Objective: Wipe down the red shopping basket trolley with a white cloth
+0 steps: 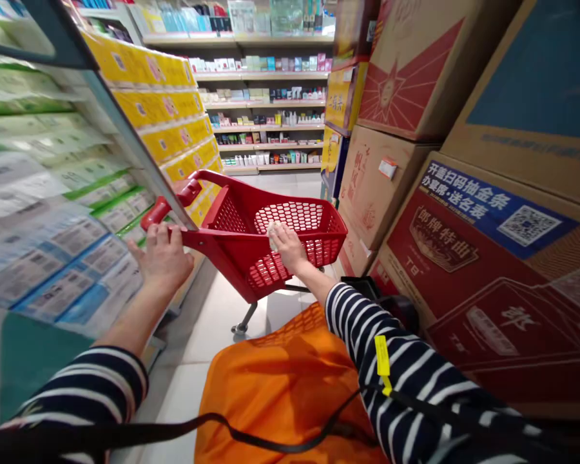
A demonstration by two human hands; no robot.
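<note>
A red plastic shopping cart (314, 222) stands in a narrow store aisle just ahead of me. My left hand (162, 258) is closed around the near rim of the cart, below its red handle (174, 196). Inside the basket, my right hand (287, 246) presses a small white cloth (272, 231) against the perforated wall, fingers curled on it. Both my sleeves are striped dark and white.
Shelves of packaged goods (53, 212) crowd the left side. Stacked cardboard boxes (464, 212) wall off the right. An orange mesh basket (280, 380) sits below my arms. More shelves (265, 103) close the far end of the pale tiled floor (207, 335).
</note>
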